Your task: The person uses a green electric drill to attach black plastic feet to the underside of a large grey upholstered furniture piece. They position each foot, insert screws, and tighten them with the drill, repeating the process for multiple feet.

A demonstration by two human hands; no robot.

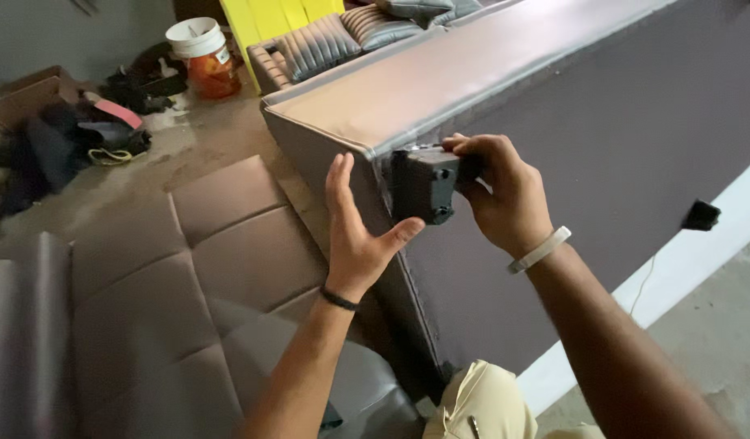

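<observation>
Presently: staple gun point(422, 185) pressed to the corner seam of a sofa frame point(440, 77).

Right hand point(501, 191) is wrapped firmly round the dark tool's rear grip; left hand point(354, 223) is spread flat, palm bracing the upholstered edge just beside the tool's nose. Judged rigid, compact and moderately heavy; best held by the rear handle. Vinyl covering looks smooth, possibly slippery.

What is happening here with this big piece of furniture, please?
A person is working at the corner of a large grey upholstered frame. The right hand holds a dark tool against the corner edge, where the covering wraps round. The left hand is open and flat against the side panel beside the tool. A quilted brown cushion lies below on the floor.
</observation>
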